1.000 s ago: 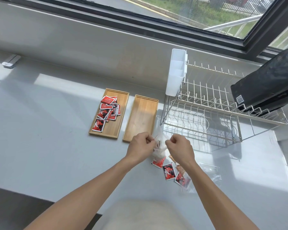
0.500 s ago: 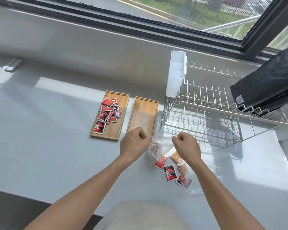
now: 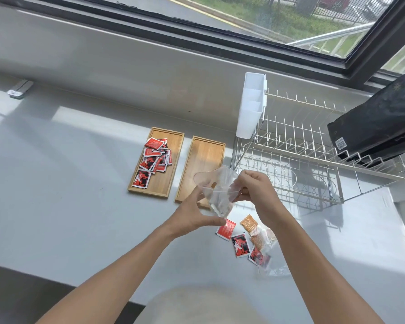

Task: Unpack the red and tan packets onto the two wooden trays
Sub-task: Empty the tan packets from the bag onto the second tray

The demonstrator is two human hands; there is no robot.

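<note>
Clear plastic fills the middle of my view: a bag [image 3: 216, 192], lifted off the counter [image 3: 68, 183], mouth gaping toward 11 o'clock. My right hand [image 3: 255, 190] pinches its rim at 3 o'clock, fingers closed tight on the film. My left hand [image 3: 194, 218] cups the bag from 7 o'clock, fingers spread loosely around it (how firm that hold is, I cannot tell). What is inside the bag is too blurred to name.

At 10 o'clock from the bag, the left tray [image 3: 157, 163] carries a heap of red packets [image 3: 153, 157]. The right tray [image 3: 201, 162], just beside it, is bare wood, its near end hidden behind the bag. At 5 o'clock, loose packets [image 3: 241, 237], red and tan, lie on the counter, some under a second bag [image 3: 270, 258]. A rack [image 3: 313, 160] stands at 2 o'clock.
</note>
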